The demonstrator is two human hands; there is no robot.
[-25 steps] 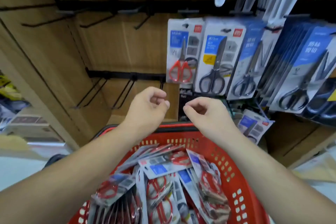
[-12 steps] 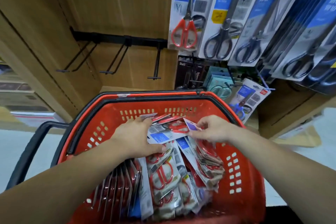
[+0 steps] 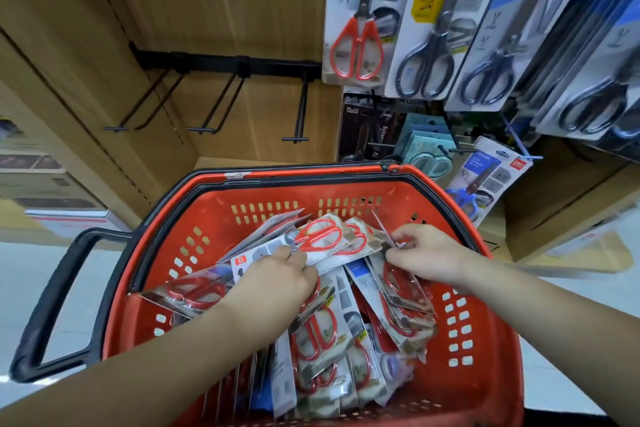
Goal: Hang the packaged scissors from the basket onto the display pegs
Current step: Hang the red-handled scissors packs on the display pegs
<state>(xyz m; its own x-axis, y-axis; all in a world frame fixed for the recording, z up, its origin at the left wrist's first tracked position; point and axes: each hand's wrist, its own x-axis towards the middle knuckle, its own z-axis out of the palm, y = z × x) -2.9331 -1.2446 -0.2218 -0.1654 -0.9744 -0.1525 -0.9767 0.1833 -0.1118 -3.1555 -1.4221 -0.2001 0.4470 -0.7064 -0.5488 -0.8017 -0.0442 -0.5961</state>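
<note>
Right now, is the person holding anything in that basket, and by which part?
Yes: the top carded pack of red-handled scissors. The left hand grips its blade end, and the right hand pinches the handle-end edge.

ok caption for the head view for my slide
Restocking: left hand and right hand grip packaged scissors in the red basket, below bare display pegs.

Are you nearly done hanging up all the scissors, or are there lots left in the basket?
Not nearly. One red-handled pack hangs on the display, so that part looks started. The left hand and right hand grip the top pack in the basket. Many more packs lie there, and the black pegs on the left are bare.
</note>
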